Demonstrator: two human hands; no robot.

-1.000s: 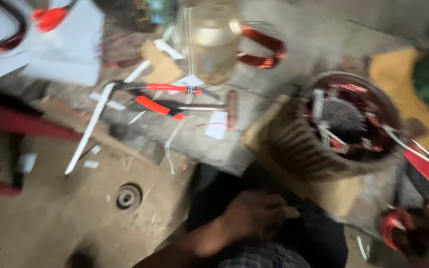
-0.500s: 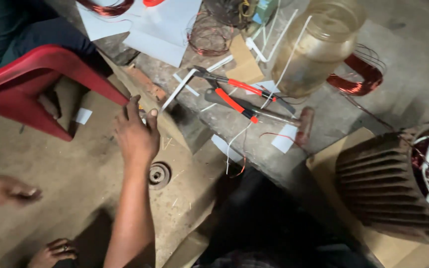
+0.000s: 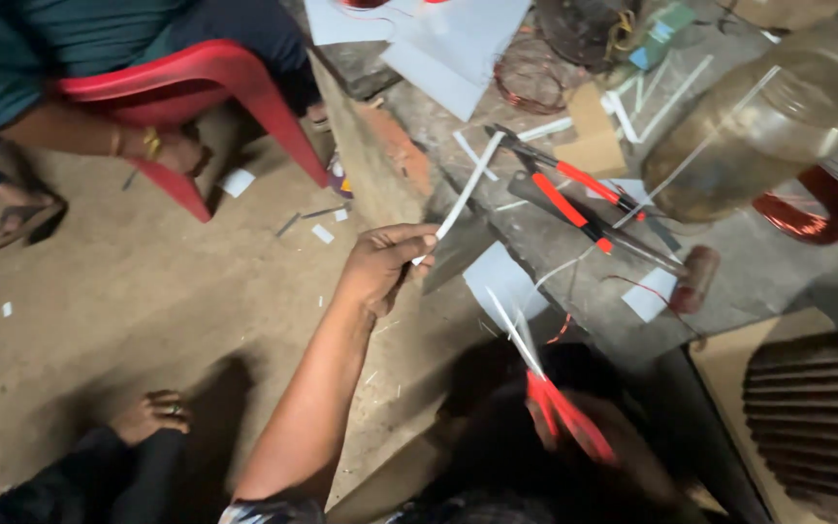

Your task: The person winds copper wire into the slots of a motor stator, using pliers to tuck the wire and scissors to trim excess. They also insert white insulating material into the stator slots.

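My left hand (image 3: 385, 264) reaches out from the bottom of the view to the edge of a stone workbench (image 3: 778, 277). It pinches the lower end of a long thin white strip (image 3: 467, 189) that slants up over the bench. My right hand (image 3: 623, 451) is low in the view and blurred. It is closed on red-handled scissors (image 3: 564, 412), whose blades (image 3: 514, 330) point up toward the strip without touching it. A white paper piece (image 3: 501, 281) lies just under the blades.
Red-handled pliers (image 3: 574, 199), a large glass jar (image 3: 749, 126), a copper wire coil (image 3: 817, 213), white sheets (image 3: 448, 44) and a ribbed motor housing (image 3: 817, 417) crowd the bench. Another person sits on a red plastic chair (image 3: 196, 87) at upper left. Paper scraps litter the dirt floor.
My left hand has lifted from the bench edge and now holds the white strip. My right hand has come into view with the scissors. The view has swung left and closer.
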